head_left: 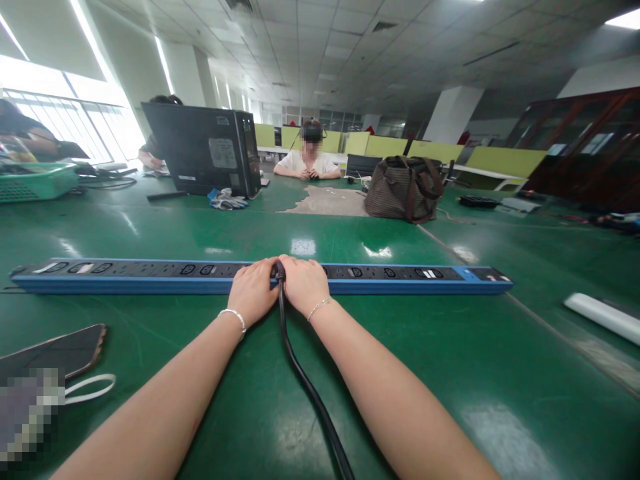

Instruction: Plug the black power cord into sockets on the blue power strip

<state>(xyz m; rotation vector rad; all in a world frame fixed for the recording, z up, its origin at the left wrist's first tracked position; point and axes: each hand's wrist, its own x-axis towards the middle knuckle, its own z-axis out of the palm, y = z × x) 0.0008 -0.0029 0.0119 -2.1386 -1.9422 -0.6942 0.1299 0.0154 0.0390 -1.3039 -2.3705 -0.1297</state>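
Note:
A long blue power strip (150, 285) with a black face and rows of sockets lies crosswise on the green table. At its middle my left hand (253, 288) is closed over the strip, its thumb against the plug. My right hand (305, 281) is closed around the black plug (280, 271) from the other side. The plug stands at the strip's face between both hands, whose fingers hide how far it sits in a socket. From it a thick black power cord (305, 383) runs down between my forearms and out of view.
A phone (55, 353) and a white loop (93, 387) lie at the near left. Further back are a green basket (37, 183), a black computer case (205, 150), gloves (227, 199) and a brown bag (405, 190). A white bar (603, 317) lies right. People sit across the table.

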